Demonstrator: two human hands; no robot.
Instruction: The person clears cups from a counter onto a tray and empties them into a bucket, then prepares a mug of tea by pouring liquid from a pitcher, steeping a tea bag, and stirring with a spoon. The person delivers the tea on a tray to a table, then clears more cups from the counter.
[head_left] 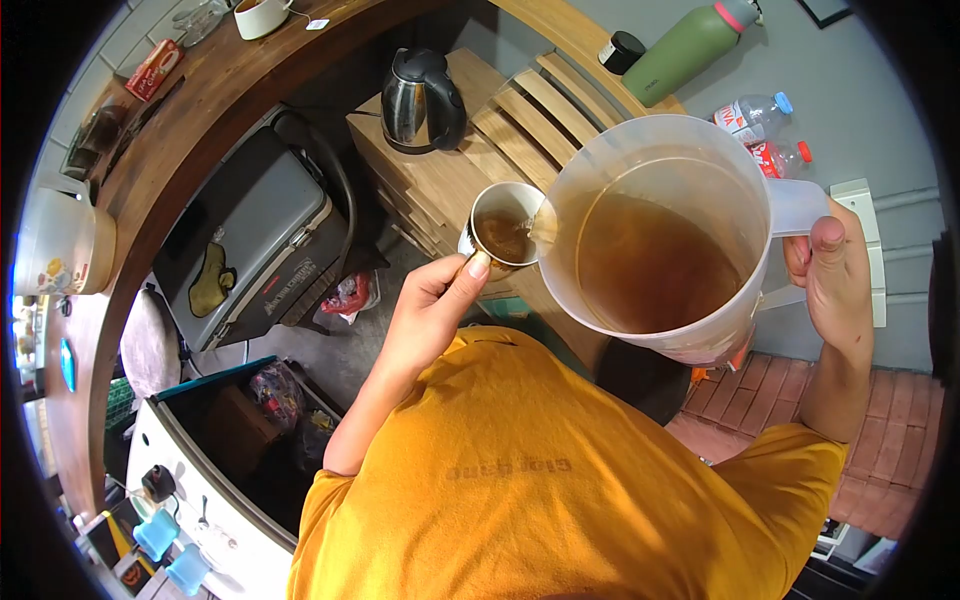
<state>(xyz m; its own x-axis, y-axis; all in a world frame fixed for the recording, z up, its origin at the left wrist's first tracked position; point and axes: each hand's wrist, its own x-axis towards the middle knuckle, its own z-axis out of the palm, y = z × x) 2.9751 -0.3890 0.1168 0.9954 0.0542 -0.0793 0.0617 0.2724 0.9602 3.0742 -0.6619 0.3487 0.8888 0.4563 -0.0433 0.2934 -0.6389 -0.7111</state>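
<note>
My left hand (pixel 440 300) is closed around a small mug (pixel 466 240), with the thumb near its rim. Brown liquid (pixel 503 232) sits inside the mug. My right hand (pixel 835 275) grips the handle of a large translucent plastic pitcher (pixel 655 140), which holds a good amount of brown, tea-like liquid (pixel 650 265). The pitcher tilts toward the mug, its spout (pixel 545 225) at the mug's rim. Liquid appears to run from the spout into the mug. Both vessels are held up in front of my yellow shirt (pixel 560 480).
A metal kettle (pixel 415 105) stands on a wooden slatted surface (pixel 520 120) beyond the mug. Behind the pitcher are a green bottle (pixel 690 55), a black-lidded jar (pixel 621 52) and plastic bottles (pixel 755 118). A curved wooden counter (pixel 150 150) and a grey cooler box (pixel 250 230) are on the left.
</note>
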